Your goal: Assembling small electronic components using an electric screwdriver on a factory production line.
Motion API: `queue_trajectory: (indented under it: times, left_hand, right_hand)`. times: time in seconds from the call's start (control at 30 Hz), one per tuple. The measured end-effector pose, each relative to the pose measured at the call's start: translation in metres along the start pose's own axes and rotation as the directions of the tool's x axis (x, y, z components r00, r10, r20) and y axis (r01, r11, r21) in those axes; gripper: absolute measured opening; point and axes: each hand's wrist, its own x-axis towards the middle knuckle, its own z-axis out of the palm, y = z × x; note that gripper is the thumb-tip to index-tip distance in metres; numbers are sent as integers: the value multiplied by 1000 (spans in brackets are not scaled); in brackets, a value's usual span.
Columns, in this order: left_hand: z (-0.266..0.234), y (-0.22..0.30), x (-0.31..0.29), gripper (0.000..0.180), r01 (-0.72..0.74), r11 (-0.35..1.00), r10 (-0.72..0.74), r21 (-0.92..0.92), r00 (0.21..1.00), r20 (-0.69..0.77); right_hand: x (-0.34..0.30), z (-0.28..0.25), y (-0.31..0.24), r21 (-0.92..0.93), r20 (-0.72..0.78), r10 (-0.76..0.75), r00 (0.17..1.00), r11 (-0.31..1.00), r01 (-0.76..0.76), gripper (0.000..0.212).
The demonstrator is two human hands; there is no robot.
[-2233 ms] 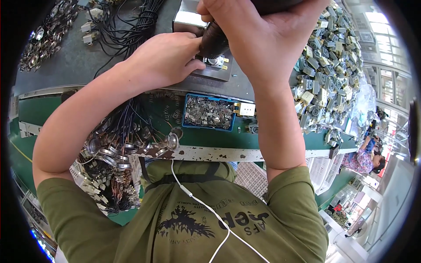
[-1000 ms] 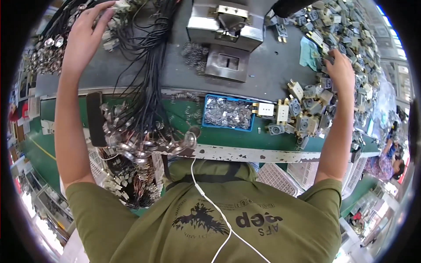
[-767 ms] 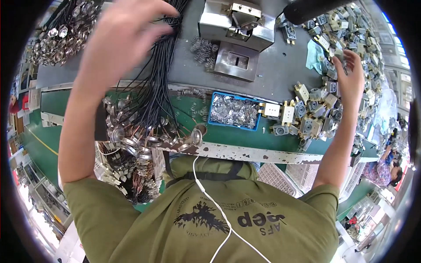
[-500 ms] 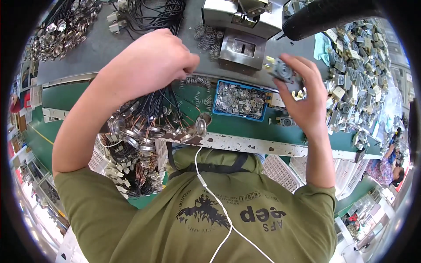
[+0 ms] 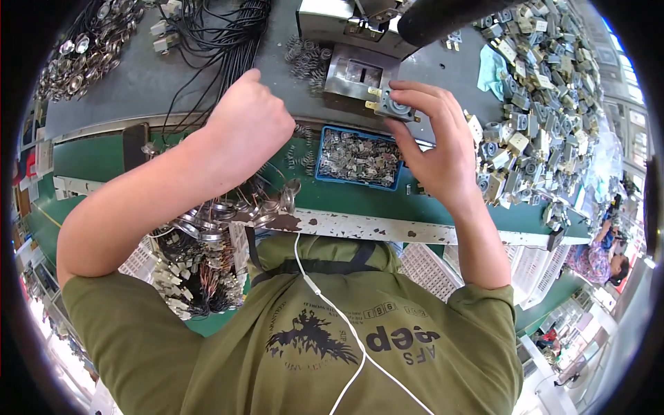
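Observation:
My right hand pinches a small grey part with brass tabs between thumb and fingers. The part has a round face and is beside the front right corner of a steel fixture block. My left hand is closed over the bench's near edge, beside a bundle of black wires. Its fingertips are turned away, so whatever they hold is hidden. Below that wrist lie round metal cups on wires. Between the hands is a blue tray of small metal pieces.
A large heap of grey and cream parts with brass tabs covers the bench's right side. Several loose springs lie left of the fixture. A black tube reaches in overhead. More metal cups pile up at far left.
My right hand has carried the grey part leftward, close to the steel block. My left hand has come slightly nearer to my body and is still closed. The whole view has shifted a little.

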Motion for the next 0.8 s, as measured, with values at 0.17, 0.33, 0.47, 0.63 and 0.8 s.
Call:
queue_trajectory:
  times: [0.17,0.33,0.47,0.63,0.8]
  left_hand:
    - [4,-13,-4,4,-61,995,52,-83,994,-97]
    - [-26,-50,-7,15,-249,727,-104,-640,881,-461]
    - [-33,-80,-23,10,-136,544,-274,-828,904,-328]
    - [-58,-79,-34,21,70,355,-437,-932,894,-99]
    - [-60,-83,-34,17,-40,527,-398,-849,871,-288]
  right_hand:
    - [6,-3,5,12,-38,14,999,1000,-14,38]
    - [29,7,8,-135,-45,-18,999,991,12,25]
    - [45,6,3,-238,145,24,989,971,12,25]
    - [43,-1,3,-168,253,44,967,986,-1,30]
    - [46,30,3,-243,34,-48,998,969,55,25]
